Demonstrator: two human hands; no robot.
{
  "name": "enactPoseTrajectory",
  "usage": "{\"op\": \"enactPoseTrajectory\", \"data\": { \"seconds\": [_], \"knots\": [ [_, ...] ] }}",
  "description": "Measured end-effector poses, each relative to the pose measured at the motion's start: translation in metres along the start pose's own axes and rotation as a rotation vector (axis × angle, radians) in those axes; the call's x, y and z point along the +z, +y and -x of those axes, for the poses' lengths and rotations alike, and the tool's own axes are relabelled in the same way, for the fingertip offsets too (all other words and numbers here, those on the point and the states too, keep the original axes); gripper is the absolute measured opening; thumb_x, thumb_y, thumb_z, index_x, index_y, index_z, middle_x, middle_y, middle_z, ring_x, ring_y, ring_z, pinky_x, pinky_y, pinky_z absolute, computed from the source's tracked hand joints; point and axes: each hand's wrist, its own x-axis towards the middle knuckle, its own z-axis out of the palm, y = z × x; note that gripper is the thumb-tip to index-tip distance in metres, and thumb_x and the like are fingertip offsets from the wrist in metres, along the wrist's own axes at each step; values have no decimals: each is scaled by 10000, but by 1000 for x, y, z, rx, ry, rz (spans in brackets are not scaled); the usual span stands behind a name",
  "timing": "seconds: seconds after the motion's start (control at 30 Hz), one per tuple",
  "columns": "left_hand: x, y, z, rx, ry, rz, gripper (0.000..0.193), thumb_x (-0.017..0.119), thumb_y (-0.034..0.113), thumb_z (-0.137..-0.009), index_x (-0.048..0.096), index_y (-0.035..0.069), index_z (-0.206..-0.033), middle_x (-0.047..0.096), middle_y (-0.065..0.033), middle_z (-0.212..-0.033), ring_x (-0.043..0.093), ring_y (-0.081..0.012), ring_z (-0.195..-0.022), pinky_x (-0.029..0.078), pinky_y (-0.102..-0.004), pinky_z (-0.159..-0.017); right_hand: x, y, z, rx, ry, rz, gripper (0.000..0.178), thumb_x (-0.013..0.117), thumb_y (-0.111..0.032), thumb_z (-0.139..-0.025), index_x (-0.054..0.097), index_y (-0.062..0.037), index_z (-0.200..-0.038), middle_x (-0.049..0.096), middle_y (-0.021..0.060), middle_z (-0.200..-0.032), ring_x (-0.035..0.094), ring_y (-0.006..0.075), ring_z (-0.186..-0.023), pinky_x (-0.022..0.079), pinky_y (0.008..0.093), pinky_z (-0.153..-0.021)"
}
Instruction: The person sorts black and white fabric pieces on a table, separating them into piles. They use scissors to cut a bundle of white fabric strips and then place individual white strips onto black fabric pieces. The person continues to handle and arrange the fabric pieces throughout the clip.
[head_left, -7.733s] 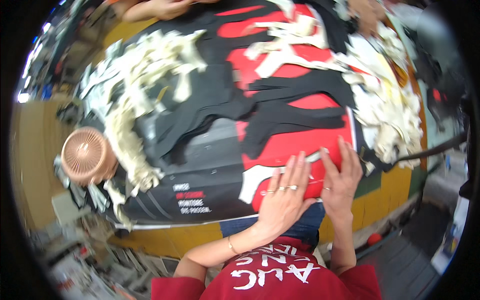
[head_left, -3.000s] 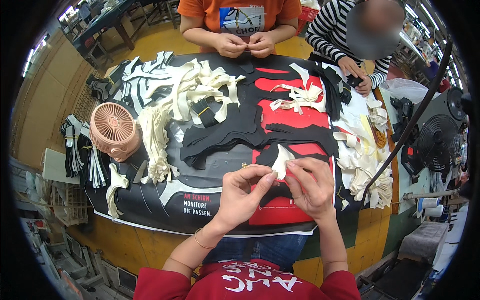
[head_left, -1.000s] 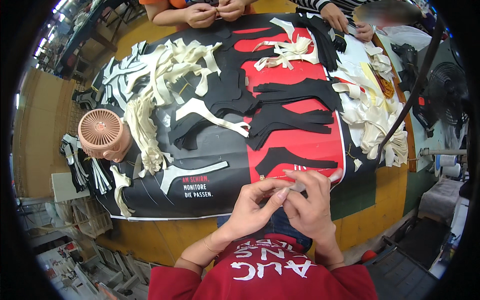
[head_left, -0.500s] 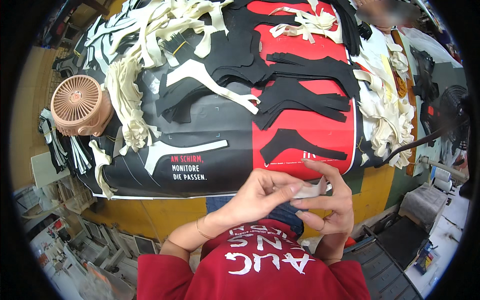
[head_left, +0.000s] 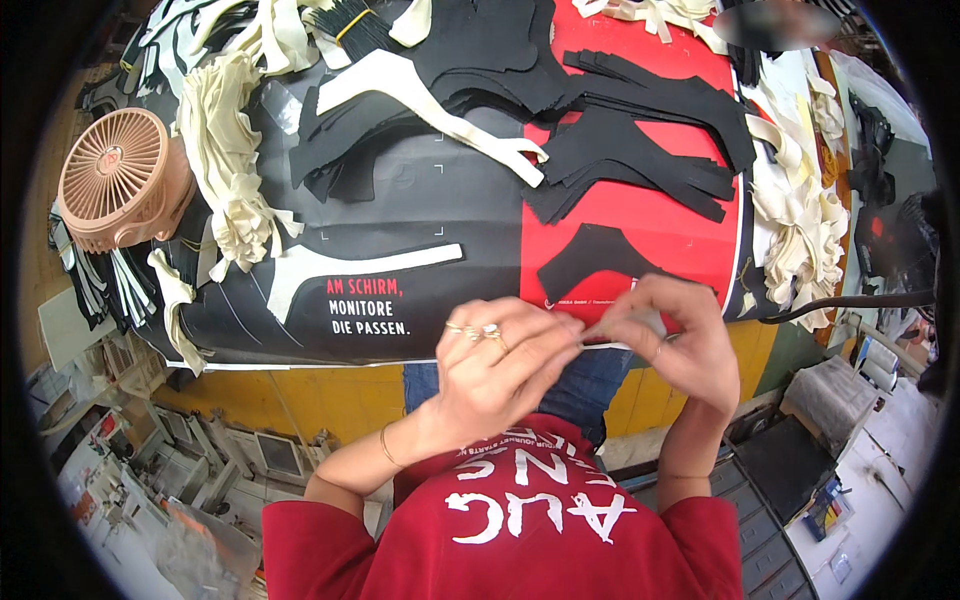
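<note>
Both hands are raised at the near edge of the table, their fingertips almost meeting. My left hand (head_left: 500, 365), with rings on its fingers, is closed in a pinch on one end of a small pale strip (head_left: 652, 321). My right hand (head_left: 690, 335) pinches the same strip between thumb and fingers. Fingers hide much of the strip, and its material cannot be made out. Just beyond my right hand lies a single black cut piece (head_left: 595, 262), partly covered by it. A white cut piece (head_left: 350, 268) of similar forked shape lies flat farther left.
Overlapping black cut pieces (head_left: 640, 165) cover the far middle, with a cream piece (head_left: 430, 105) on top. Cream bundles lie at the left (head_left: 218, 150) and right (head_left: 795, 220). A peach-coloured fan (head_left: 115, 180) stands at the table's left. A dark cable (head_left: 830, 302) crosses the right edge.
My left hand has turned over, so its back and rings now show. My right hand has shifted slightly right and closed its spread fingers onto the strip. The table appears shifted in view.
</note>
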Motion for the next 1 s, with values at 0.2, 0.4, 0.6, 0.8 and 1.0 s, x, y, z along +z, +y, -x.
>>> {"op": "enactPoseTrajectory", "data": {
  "seconds": [0.2, 0.4, 0.6, 0.8, 1.0],
  "knots": [
    [3, -16, 15, 21, -68, -414, 382, 821, 174, -707, 724, 144, -1075, 635, -35, -1145, 566, -222, -971, 395, -371, -840, -7, -7, -40, -56, -88, 168, 90, 681, -40, -896, 671, 15, -966, 658, 57, -783, 590, 87, -731, 463, 242, -652],
    [3, -24, 19, 76, -77, -426, 395, 821, 189, -694, 726, 140, -1074, 631, -33, -1161, 561, -209, -985, 398, -361, -856, -10, -4, -55, -97, -205, 304, 99, 674, -82, -911, 677, 3, -960, 658, 80, -783, 601, 140, -668, 469, 283, -620],
    [3, -27, 19, 102, -69, -400, 402, 816, 179, -689, 725, 134, -1079, 632, -35, -1169, 563, -203, -989, 401, -354, -868, -7, 0, -57, -153, -164, 304, 116, 671, -110, -918, 680, 2, -949, 670, 93, -769, 605, 159, -643, 461, 295, -594],
    [3, -25, 18, 94, -67, -399, 393, 812, 168, -691, 724, 128, -1072, 641, -33, -1153, 571, -203, -982, 406, -351, -865, -7, -2, -56, -96, -162, 345, 131, 672, -124, -923, 680, 4, -951, 648, 84, -739, 569, 141, -601, 445, 285, -563],
    [4, -26, 17, 99, -65, -406, 381, 813, 167, -690, 725, 122, -1059, 646, -31, -1143, 576, -201, -977, 411, -347, -852, -6, -3, -56, -77, -144, 316, 124, 673, -116, -922, 679, 5, -952, 626, 77, -710, 552, 127, -589, 431, 286, -545]
  ]
}}
